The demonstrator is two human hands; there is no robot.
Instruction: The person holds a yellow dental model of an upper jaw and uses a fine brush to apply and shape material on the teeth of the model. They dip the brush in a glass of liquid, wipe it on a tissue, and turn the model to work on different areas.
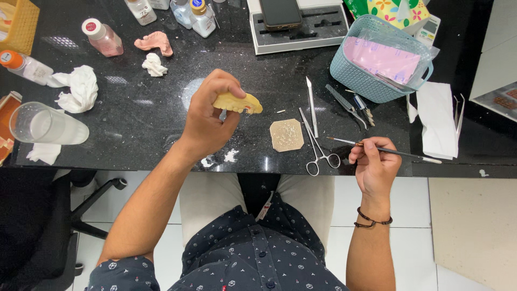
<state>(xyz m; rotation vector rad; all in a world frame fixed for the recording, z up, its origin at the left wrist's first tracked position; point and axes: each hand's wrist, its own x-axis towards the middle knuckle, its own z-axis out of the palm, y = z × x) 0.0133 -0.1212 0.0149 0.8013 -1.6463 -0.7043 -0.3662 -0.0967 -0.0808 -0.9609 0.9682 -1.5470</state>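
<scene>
Our left hand [207,116] grips the yellow denture model [237,102], lifted just above the dark surface [161,108]. Past the perforated pad [286,134] and scissors [319,145], our right hand [374,161] pinches a thin brush [388,151] at the surface's edge. We judge this a pause between strokes; next, the tip must meet the model steadily.

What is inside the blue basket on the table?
The basket holds a clear plastic bag with pink sheets in it. Anything below the sheets is covered and cannot be seen.
</scene>
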